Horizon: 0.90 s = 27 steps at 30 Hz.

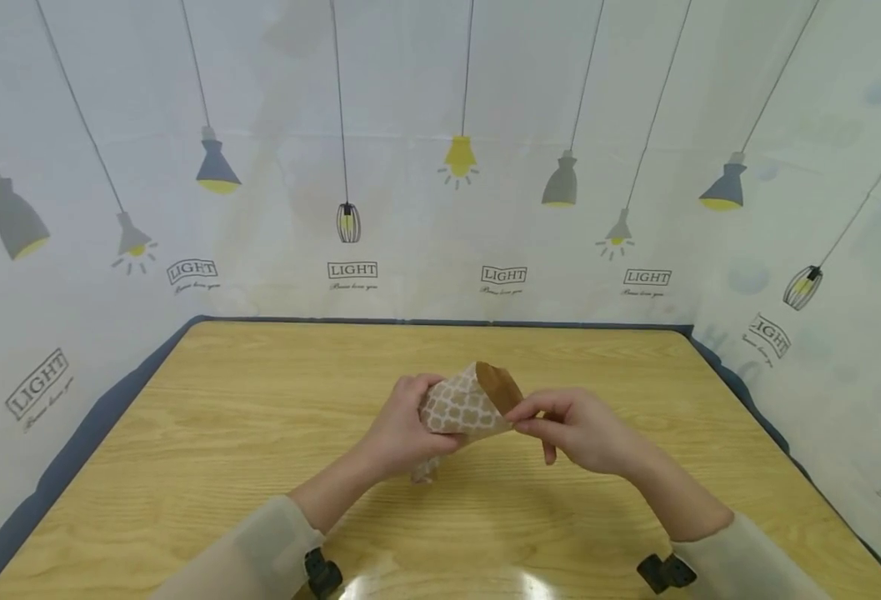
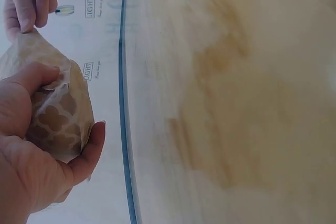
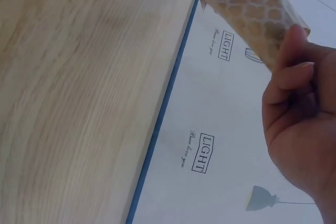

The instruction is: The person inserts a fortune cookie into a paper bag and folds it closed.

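A brown paper cone (image 1: 461, 406) with a white lattice print is held up over the table. Its wide mouth faces right and shows the plain brown inside (image 1: 497, 385); a crumpled tail hangs below. My left hand (image 1: 404, 429) grips its body, thumb in front and fingers round the back, as the left wrist view also shows. With thumb and forefinger, my right hand (image 1: 583, 429) pinches the lower corner of the mouth. In the right wrist view the printed paper (image 3: 252, 11) slants down to the right fingertips. What lies inside the cone is hidden.
The light wood table (image 1: 245, 392) spreads out under both hands, with a dark blue edge strip (image 1: 440, 322) along its back. White cloth walls (image 1: 410, 100) printed with lamps close in the back and sides. A small black device (image 1: 323, 572) sits at each sleeve.
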Each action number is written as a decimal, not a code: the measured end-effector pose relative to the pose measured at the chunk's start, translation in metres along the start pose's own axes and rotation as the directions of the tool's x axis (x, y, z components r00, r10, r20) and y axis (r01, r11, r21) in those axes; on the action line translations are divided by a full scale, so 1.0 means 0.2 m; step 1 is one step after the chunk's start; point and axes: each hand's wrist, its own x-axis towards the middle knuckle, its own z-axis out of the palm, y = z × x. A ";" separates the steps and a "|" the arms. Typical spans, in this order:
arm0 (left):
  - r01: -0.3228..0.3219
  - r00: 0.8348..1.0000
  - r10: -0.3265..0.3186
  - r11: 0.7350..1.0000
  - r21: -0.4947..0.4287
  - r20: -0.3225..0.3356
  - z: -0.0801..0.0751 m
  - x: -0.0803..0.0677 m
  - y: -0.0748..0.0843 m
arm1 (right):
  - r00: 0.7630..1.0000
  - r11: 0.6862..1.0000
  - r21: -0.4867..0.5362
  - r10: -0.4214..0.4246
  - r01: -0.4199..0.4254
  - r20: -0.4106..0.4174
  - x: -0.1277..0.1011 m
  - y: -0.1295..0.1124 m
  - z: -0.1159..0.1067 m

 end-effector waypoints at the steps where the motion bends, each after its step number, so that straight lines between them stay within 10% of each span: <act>1: 0.001 1.000 -0.001 1.000 -0.001 -0.001 0.00 0.00 0.00 | 1.000 1.000 -0.005 -0.001 0.001 -0.007 0.00 0.00 0.00; 9: 0.064 0.989 -0.065 0.998 -0.012 -0.130 0.00 0.00 0.01 | 0.980 0.992 0.081 0.110 -0.098 -0.165 -0.02 -0.02 0.01; 14: 0.090 0.978 -0.094 0.996 -0.028 -0.186 0.02 0.01 0.02 | 0.966 0.947 0.208 0.257 -0.246 -0.027 0.00 -0.04 0.07; 18: 0.075 0.987 -0.082 0.996 -0.050 -0.138 0.07 0.01 0.04 | 0.955 0.914 0.277 0.293 -0.295 0.049 0.03 -0.04 0.15; 27: 0.019 0.999 -0.018 1.000 -0.024 0.033 0.10 -0.03 0.07 | 0.952 0.916 0.303 0.297 -0.261 -0.079 0.06 -0.02 0.19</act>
